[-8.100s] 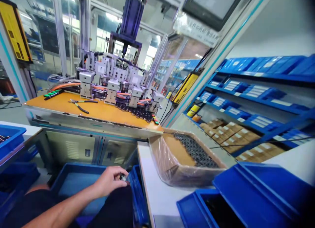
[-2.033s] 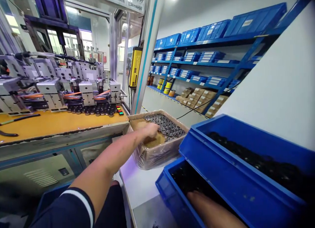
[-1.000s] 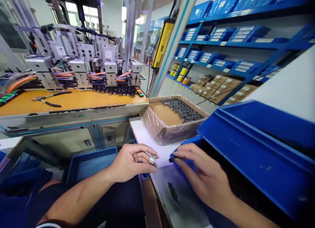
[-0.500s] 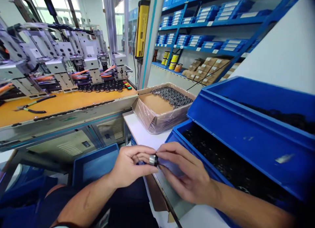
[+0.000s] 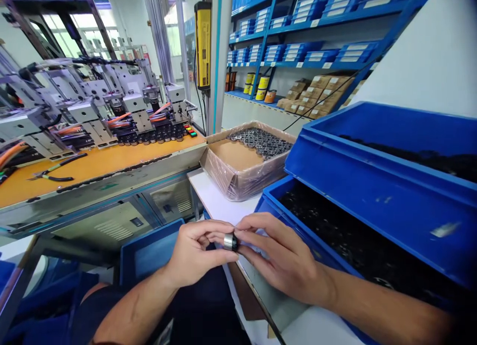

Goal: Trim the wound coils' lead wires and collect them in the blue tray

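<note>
1 blue rack [image 5: 346, 65], biggest, bkgd R. 1 orange-topped bench [image 5: 100, 161], L side, w/ 1 machine [image 5: 85, 111] standing twd its far edge. 1 white bench [image 5: 223, 208], R, w/ 2 big blue bins along its R side: upper bin [image 5: 335, 171] stacked over lower bin [image 5: 271, 196], both holding dark parts, too many to count. 1 carton [image 5: 249, 182], plastic-lined, at white bench's far L corner, part-filled w/ small dark parts in tight rows; qty unreadable. 1 blue tray [image 5: 154, 250], low, below orange-topped bench's front edge. 1 yellow unit [image 5: 203, 46] on a post past that bench's R end.

2 hands, close tog. over white bench's L edge, fingertips nearly meeting. L hand [image 5: 201, 245]: thumb + fingers clamped on silver ring [image 5: 228, 242]. R hand [image 5: 276, 255]: fingertips pinched on black pc. [image 5: 234, 242].

1 pr pliers [image 5: 47, 173], handles spread, L part of orange-topped bench, nearer front edge. Dark cyl. pcs [image 5: 160, 134] bunched nr same bench's R end, by machine; qty unclear.

1 silver ring, at the L fingertips, just L of the R fingertips. 1 black pc., smallest, touching ring's R end; can't tell how far in it sits.
</note>
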The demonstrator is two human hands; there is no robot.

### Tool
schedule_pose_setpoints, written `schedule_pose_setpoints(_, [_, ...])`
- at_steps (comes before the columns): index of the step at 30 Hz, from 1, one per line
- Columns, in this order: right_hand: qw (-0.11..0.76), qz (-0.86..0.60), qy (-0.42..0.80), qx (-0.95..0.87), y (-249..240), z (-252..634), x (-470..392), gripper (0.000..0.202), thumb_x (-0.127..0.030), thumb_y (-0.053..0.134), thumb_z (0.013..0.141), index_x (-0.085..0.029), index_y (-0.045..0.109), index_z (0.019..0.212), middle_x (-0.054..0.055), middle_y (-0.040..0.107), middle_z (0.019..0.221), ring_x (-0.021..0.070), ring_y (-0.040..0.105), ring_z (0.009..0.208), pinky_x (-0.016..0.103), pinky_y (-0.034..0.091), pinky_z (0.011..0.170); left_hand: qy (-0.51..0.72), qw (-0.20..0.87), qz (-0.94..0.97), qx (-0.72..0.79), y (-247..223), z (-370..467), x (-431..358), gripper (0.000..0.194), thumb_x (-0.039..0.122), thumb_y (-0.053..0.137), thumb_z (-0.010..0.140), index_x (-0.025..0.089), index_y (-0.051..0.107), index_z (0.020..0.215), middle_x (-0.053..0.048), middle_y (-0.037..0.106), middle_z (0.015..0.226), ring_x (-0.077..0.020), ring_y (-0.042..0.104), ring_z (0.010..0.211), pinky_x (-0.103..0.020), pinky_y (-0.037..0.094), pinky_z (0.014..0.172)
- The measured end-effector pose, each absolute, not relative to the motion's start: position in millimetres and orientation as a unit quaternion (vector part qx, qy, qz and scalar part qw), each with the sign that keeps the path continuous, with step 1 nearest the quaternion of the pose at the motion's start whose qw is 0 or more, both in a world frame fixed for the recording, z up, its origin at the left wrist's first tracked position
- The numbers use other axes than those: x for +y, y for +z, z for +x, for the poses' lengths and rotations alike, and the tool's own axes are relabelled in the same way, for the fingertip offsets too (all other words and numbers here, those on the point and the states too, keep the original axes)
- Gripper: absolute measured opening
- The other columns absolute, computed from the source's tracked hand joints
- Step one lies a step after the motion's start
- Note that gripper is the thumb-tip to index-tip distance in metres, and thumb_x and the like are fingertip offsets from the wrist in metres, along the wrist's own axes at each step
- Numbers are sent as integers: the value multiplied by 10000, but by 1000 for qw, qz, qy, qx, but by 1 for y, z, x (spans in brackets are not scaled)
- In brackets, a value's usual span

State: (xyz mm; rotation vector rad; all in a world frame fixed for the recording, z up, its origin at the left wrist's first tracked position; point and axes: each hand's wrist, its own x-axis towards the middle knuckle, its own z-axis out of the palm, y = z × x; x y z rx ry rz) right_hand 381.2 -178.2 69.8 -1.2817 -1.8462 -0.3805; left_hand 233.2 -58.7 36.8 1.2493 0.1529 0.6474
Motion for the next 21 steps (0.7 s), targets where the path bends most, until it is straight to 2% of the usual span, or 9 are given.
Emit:
schedule_pose_setpoints(6, [394,-492,-156,-760,70,382,-178,291,-76,615,857,-106,570,1143,118,622,987,200,622,936,334,584,762,245,813,523,78,35,231,-60,393,88,876,569,172,762,935,-41,786,847,-136,730,761,-224,589,745])
schedule_pose_setpoints(12, [371,-508,-159,-761,68,382,-178,357,-92,594,877,-172,552,1222,116,635,996,227,644,923,368,598,732,236,834,491,83,34,232,-59,399,91,885,552,157,761,926,-42,785,819,-125,726,739,-216,581,740])
schedule_pose_setpoints(15, [367,-497,-156,-770,67,382,-178,391,-64,588,867,-171,552,1241,123,627,1048,223,640,966,355,598,747,234,834,491,90,33,231,-58,404,99,892,540,152,764,920,-49,786,829,-132,730,756,-221,579,757])
schedule_pose_setpoints(21, [370,-496,-163,-769,64,382,-179,372,-88,597,880,-173,560,1240,116,639,1013,219,651,935,350,604,730,187,871,445,92,32,233,-57,424,118,904,516,140,765,917,-57,781,794,-155,734,733,-260,593,735])
